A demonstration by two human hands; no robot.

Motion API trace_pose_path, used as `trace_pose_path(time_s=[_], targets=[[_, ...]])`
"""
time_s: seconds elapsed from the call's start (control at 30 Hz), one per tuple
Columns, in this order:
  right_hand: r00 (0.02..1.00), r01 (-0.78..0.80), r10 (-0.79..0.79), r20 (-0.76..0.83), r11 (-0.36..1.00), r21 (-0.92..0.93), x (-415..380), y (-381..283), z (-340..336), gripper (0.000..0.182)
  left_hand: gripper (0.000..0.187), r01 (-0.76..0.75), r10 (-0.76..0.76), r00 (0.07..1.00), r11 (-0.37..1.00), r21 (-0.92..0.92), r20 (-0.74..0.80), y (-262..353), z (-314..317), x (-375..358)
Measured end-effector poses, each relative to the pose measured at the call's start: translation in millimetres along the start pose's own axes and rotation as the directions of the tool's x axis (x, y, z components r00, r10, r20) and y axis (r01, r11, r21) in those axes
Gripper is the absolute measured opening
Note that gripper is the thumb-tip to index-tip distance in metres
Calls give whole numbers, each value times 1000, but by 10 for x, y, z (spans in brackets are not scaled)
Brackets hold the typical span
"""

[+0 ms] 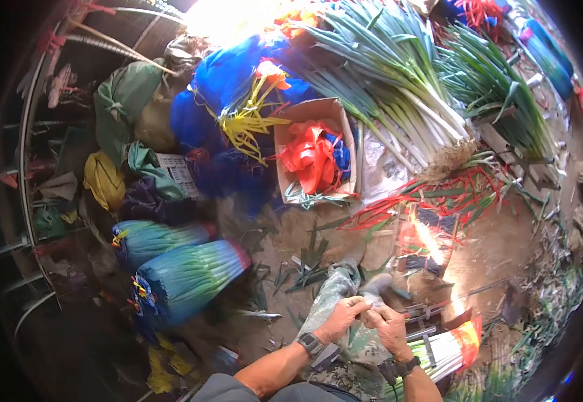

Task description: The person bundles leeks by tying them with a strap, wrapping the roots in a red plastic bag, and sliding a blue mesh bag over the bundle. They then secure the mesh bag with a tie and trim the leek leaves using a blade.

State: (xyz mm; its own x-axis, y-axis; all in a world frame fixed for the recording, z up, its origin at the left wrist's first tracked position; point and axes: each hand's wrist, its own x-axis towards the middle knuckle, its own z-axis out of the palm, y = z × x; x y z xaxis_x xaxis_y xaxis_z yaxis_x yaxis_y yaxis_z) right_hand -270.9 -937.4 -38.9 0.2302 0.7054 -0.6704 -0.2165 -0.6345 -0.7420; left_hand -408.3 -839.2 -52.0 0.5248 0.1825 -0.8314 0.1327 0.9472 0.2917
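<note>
Right at the near edge, we've got mottled camouflage cloth over the legs, and just above it the left hand and the right hand come together, fingers curled closed, tips meeting; whether anything thin is pinched between them, I can't tell. A dark watch sits on the left wrist, a black band on the right. Just right of the hands lies the stalk bundle, slim, smooth and white-to-green, its far-right end wrapped in orange-red. Over to the left, two plump bundles show through blue netting, tapered and ribbed. Farther out, red strips tangle on bare brown ground, and an open cardboard box holds crumpled red netting. Far right, long leeks fan out, white shafts ending in shaggy, earthy roots.
</note>
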Motion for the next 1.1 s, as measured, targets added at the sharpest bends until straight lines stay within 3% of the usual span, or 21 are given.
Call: trace_pose_path(time_s=[0.07,0.13,0.2,0.23,0.33,0.43,0.53,0.6,0.67,0.7,0.73,0.77,0.83,0.87,0.93,1.0,1.07,1.1], targets=[[996,-88,87,11,988,124,37,-135,65,25,22,-56,54,998,997,-52,-39,-8,-64,-25],[997,-77,75,23,989,127,75,-113,90,26,20,-81,80,997,988,-133,-17,44,-50,-86],[996,-82,82,26,997,-4,89,-106,120,27,19,-155,156,988,980,126,5,196,18,-215],[999,-17,18,30,999,-31,92,70,131,26,19,-159,159,987,979,130,10,140,-57,-185],[998,7,-9,59,999,35,44,83,213,27,21,-119,120,993,992,-50,10,-42,-238,-105],[997,-31,32,63,999,-21,24,-62,234,27,22,-99,99,995,995,8,-14,117,-374,-144],[996,-88,88,5,996,-13,128,-56,307,27,26,-152,203,956,961,232,-211,518,-669,-82],[991,-127,124,-49,990,-55,248,-110,418,27,28,-217,276,930,945,243,-244,664,-1273,187],[995,-98,95,-35,990,-103,411,-37,558,27,28,-190,373,879,845,499,-297,972,-1933,392],[990,-128,123,-64,988,-91,495,-51,674,26,31,-99,421,849,720,687,-319,1205,-2231,451],[985,-155,148,-94,985,-81,602,-58,796,26,35,-100,638,748,383,918,-184,1272,-2747,639],[983,-158,146,-109,981,-113,714,-23,937,25,41,-40,585,776,419,907,-236,1477,-3132,733],[965,-243,235,-116,968,-65,975,-74,1349,25,39,96,632,728,288,953,-264,1927,-3809,866],[941,-320,315,-123,947,-22,1047,-107,1503,24,42,145,597,705,406,902,-382,2204,-4002,843],[955,-288,278,-100,952,-105,1327,-74,1860,25,53,179,651,651,370,912,-392,2531,-4653,993],[923,-385,385,-11,922,-47,1594,-201,2314,25,65,178,670,611,403,898,-422,2869,-5173,1121],[894,-447,447,12,895,-6,1889,-318,2686,24,74,237,628,564,500,833,-537,3248,-5491,1199],[893,-448,448,38,894,6,2038,-414,2837,24,77,185,639,558,526,830,-530,3392,-5652,1264]])
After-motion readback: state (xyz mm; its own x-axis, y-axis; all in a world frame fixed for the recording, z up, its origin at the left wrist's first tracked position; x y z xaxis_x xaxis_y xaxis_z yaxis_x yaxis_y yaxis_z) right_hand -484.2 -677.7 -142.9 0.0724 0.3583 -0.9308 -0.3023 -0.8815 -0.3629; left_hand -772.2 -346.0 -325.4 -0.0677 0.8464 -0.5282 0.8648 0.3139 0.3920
